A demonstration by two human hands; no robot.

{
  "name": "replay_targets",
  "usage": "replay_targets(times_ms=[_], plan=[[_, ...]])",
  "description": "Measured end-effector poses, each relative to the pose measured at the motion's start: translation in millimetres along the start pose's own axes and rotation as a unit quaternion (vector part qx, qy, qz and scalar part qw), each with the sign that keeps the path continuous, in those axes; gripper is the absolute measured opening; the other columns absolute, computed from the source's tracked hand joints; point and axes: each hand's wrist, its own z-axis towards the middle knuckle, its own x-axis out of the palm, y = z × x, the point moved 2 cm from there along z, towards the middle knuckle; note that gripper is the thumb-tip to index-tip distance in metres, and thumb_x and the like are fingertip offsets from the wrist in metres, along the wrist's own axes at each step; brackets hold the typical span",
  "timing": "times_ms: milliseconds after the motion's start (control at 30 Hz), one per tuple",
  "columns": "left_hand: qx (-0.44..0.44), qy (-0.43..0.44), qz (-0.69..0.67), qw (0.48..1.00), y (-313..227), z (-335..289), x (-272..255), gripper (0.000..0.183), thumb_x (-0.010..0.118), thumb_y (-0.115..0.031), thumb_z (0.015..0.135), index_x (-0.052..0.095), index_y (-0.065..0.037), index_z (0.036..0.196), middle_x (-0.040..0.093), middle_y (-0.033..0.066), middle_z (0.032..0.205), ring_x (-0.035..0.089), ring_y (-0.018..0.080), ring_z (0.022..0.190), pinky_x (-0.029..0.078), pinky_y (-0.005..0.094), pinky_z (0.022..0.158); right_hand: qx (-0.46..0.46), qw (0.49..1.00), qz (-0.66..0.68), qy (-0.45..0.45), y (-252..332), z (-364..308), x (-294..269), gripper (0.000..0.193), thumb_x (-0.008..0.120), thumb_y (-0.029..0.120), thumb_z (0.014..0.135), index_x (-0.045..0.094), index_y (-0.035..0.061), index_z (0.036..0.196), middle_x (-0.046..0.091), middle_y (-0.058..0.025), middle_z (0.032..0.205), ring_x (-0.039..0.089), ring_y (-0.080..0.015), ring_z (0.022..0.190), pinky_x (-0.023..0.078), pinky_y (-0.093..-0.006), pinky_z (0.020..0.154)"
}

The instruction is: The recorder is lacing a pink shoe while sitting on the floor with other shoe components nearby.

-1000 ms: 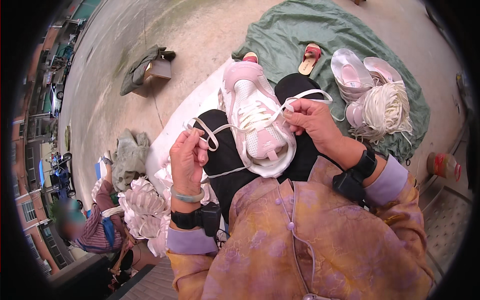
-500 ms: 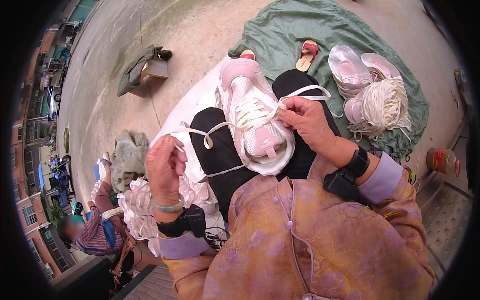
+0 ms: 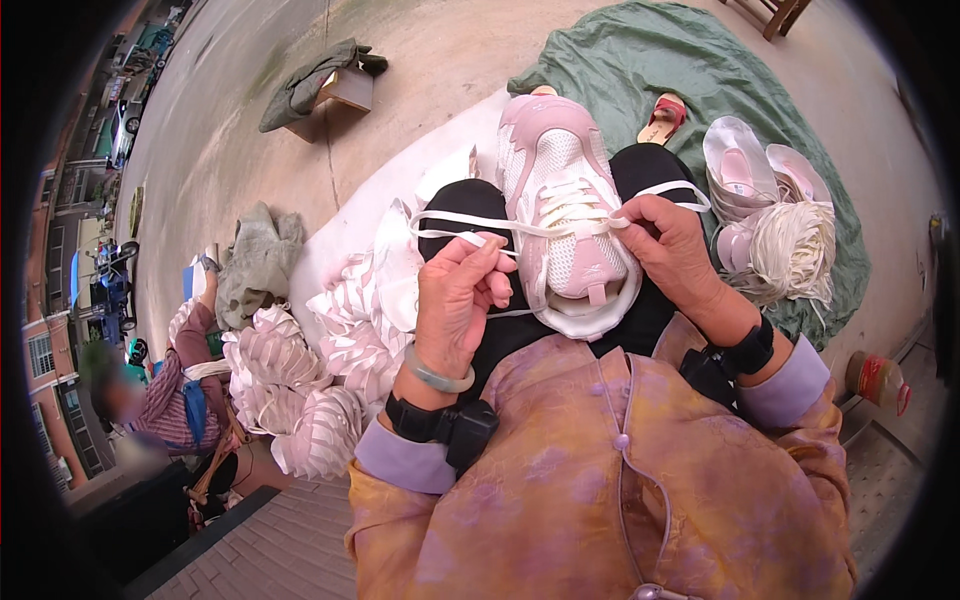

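A pink and white sneaker rests across my lap, its toe pointing away from me and its heel opening near my waist. White lace is threaded across its front. My left hand, left of the shoe, pinches a loop of the white shoelace between thumb and fingertips. At the shoe's right edge, my right hand grips the lace close to the eyelets. From there a free loop of lace runs right over my black-clad knee.
Pink and white shoe uppers are heaped at my left. On the green cloth lie more uppers, a bundle of white laces and a red slipper. A plastic bottle stands right. Another person sits at far left.
My left hand has come right, closer to the shoe, with the lace in its fingers. The right hand stays by the eyelets. The whole view has shifted a little.
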Motion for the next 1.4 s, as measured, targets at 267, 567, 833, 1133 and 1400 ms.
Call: replay_targets(times_ms=[267,567,833,1133,1400], plan=[[0.041,0.018,0.085,0.995,17.8,11.4,8.4,0.014,0.060,-0.013,0.089,0.061,-0.001,0.082,0.061,0.0045,0.066,0.051,0.0069,0.046,0.041,0.0193,0.042,0.121,0.981,0.149,0.026,-13.0,-6.9,3.3,0.010,0.063,0.009,0.085,0.061,0.0010,0.092,0.055,0.0050,0.071,0.046,-0.0013,0.064,0.038,-0.0179,0.056],[0.082,0.006,0.149,0.985,22.1,11.5,12.3,0.017,0.056,-0.013,0.091,0.056,-0.004,0.076,0.057,0.0004,0.064,0.046,0.0028,0.045,0.037,0.0166,0.040,0.131,0.973,0.185,0.034,-17.4,-6.4,2.2,0.010,0.063,0.010,0.087,0.060,0.0014,0.092,0.056,0.0060,0.075,0.047,-0.0005,0.066,0.039,-0.0164,0.057],[0.374,-0.011,0.478,0.795,11.0,12.6,24.6,0.013,0.060,-0.007,0.084,0.055,0.000,0.074,0.055,0.0087,0.059,0.052,0.0119,0.048,0.041,0.0291,0.046,0.146,0.967,0.205,0.031,-20.2,-7.3,2.1,0.011,0.064,0.010,0.086,0.058,0.0021,0.090,0.053,0.0058,0.074,0.046,-0.0004,0.065,0.039,-0.0156,0.058],[0.267,-0.050,0.379,0.885,21.5,11.9,22.6,0.018,0.069,-0.008,0.077,0.052,0.000,0.078,0.053,0.0035,0.060,0.049,0.0100,0.050,0.041,0.0239,0.047,-0.058,0.996,0.014,-0.073,13.0,-12.2,-21.2,0.016,0.067,0.004,0.074,0.054,0.0049,0.084,0.050,0.0001,0.073,0.047,-0.0092,0.062,0.039,-0.0227,0.057],[0.456,-0.014,0.547,0.702,11.6,-11.9,29.1,0.046,0.075,-0.014,0.069,0.053,-0.001,0.108,0.056,0.0095,0.079,0.053,0.0191,0.060,0.046,0.0299,0.054,-0.283,0.935,-0.215,0.000,55.5,1.1,12.1,0.010,0.067,0.009,0.069,0.060,0.0087,0.077,0.053,-0.0039,0.070,0.054,-0.0236,0.065,0.036,-0.0350,0.064]])
